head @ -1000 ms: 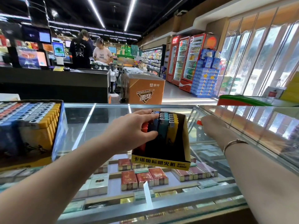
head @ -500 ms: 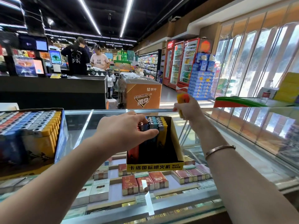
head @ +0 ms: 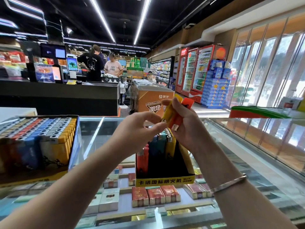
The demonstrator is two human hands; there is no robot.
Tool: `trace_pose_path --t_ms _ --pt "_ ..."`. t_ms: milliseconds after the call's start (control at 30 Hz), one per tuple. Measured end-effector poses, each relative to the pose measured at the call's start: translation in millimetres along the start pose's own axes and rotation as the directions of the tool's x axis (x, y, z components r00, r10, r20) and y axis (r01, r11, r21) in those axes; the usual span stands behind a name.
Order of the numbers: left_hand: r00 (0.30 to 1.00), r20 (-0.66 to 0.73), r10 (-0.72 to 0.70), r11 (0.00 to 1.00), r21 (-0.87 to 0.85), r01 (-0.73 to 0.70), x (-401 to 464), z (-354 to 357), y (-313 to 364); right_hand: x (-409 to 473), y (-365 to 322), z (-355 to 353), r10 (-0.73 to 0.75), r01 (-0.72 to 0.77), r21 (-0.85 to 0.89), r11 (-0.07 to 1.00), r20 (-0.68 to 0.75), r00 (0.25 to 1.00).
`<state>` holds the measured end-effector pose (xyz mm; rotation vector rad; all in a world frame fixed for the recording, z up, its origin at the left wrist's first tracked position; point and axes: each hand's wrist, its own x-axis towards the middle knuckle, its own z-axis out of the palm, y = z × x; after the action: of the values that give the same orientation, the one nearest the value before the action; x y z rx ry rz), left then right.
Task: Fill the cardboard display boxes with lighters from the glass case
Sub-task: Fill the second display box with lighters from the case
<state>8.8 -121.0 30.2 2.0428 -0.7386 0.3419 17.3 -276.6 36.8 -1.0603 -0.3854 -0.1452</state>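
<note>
A yellow-fronted cardboard display box stands on the glass case, partly filled with upright lighters in red, blue, teal and yellow. Above it my right hand grips a yellow lighter and an orange lighter, metal heads pointing down. My left hand reaches in from the left and pinches the metal end of the yellow lighter. A second display box, full of lighters, sits at the left on the glass.
Cigarette packs lie under the glass. An orange chest freezer and a black checkout counter stand beyond the case, with two people behind the counter. Drink fridges line the right wall.
My right hand came up from behind the case with lighters and moved over the box. My left hand left the lighters in the box and rose to meet them.
</note>
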Motion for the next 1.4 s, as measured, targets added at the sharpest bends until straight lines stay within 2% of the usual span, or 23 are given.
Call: trace_pose_path --t_ms 133,233,400,533,600,700,800,867,900,967,1033,1133,1267,1400 --pt "0.997 -0.056 0.050 0.976 -0.209 -0.061 0.7 -1.1 -0.4 -1.2 5.3 2.1 -0.012 0.021 -0.078 0.997 0.118 0.993" --pt "0.998 -0.053 0.040 0.948 -0.314 -0.054 -0.3 -1.2 0.5 -0.6 5.4 0.1 -0.017 0.026 -0.085 0.996 0.106 0.994" --pt "0.990 0.059 0.125 0.957 -0.270 -0.105 -2.5 -2.1 5.0 0.2 0.3 -10.2 -0.030 0.038 -0.157 0.987 0.052 0.998" --pt "0.985 0.063 0.163 0.948 -0.285 -0.139 -4.2 -0.5 5.7 -1.6 -3.6 -15.4 -0.018 0.029 -0.178 0.984 0.059 0.998" --pt "0.985 0.034 0.170 0.949 -0.275 -0.155 -3.0 -1.8 5.3 -1.5 -5.4 -18.3 -0.036 0.034 -0.190 0.981 -0.005 0.999" --pt "0.988 0.036 0.149 0.957 -0.256 -0.135 -1.6 -5.0 4.9 1.6 -8.3 -26.9 -0.121 0.045 -0.317 0.947 -0.223 0.967" --pt "0.969 0.195 0.153 0.953 -0.288 -0.092 -4.0 -5.5 7.6 4.1 -8.1 -35.0 -0.179 0.008 -0.447 0.895 -0.343 0.922" --pt "0.958 0.256 0.126 0.970 -0.234 -0.065 -4.3 -3.7 7.3 5.3 -4.7 -39.1 -0.171 -0.028 -0.469 0.883 -0.375 0.911" --pt "0.964 0.241 0.110 0.979 -0.194 -0.063 -4.3 -2.6 7.5 5.9 -2.7 -40.7 -0.163 -0.045 -0.479 0.877 -0.385 0.908" --pt "0.983 0.148 0.111 0.993 -0.062 -0.103 -4.0 -0.7 6.2 7.5 1.0 -43.0 -0.158 -0.074 -0.513 0.855 -0.394 0.905" --pt "0.988 0.065 0.142 0.977 0.151 -0.151 -2.3 1.6 4.3 8.8 4.5 -44.1 -0.162 -0.093 -0.548 0.831 -0.399 0.903" --pt "0.988 0.041 0.150 0.919 0.363 -0.155 3.8 5.3 4.4 9.7 8.7 -44.1 -0.170 -0.107 -0.580 0.808 -0.402 0.900" --pt "0.986 0.119 0.115 0.877 0.454 -0.157 13.9 8.2 3.3 9.7 8.7 -43.3 -0.169 -0.114 -0.587 0.802 -0.406 0.898" --pt "0.986 0.112 0.124 0.844 0.511 -0.164 19.8 9.4 4.7 10.1 8.5 -42.1 -0.183 -0.114 -0.617 0.779 -0.397 0.899"
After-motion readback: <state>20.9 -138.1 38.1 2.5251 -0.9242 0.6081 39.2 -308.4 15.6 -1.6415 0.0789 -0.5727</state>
